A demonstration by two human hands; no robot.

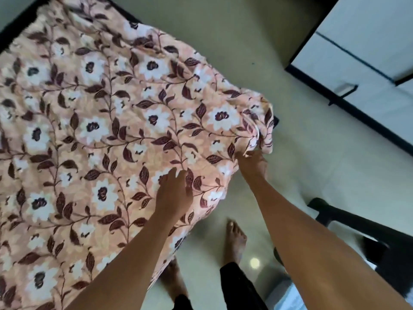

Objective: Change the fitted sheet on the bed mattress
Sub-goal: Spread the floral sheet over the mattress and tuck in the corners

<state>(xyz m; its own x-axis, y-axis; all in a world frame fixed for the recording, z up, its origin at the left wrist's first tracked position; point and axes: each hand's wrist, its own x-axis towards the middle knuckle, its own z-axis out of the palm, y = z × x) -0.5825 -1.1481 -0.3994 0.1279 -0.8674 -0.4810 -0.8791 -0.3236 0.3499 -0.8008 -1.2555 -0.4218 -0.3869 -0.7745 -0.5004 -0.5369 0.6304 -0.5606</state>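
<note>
Two hands fix a flowery sheet on a bed.

The pink sheet (93,121) with white flowers covers the bed from the far left to its near corner. The left hand (173,193) lies on top of the sheet near that corner, fingers spread flat. Just right of it, the right hand (253,164) pinches the bunched sheet corner. A bare foot (234,240) stands on the pale floor (301,153) beside the bed.

A pale glossy floor (290,175) carries a round light reflection (254,262), with a white black-edged wardrobe (368,52) at upper right and a black chair (366,233) at lower right
</note>
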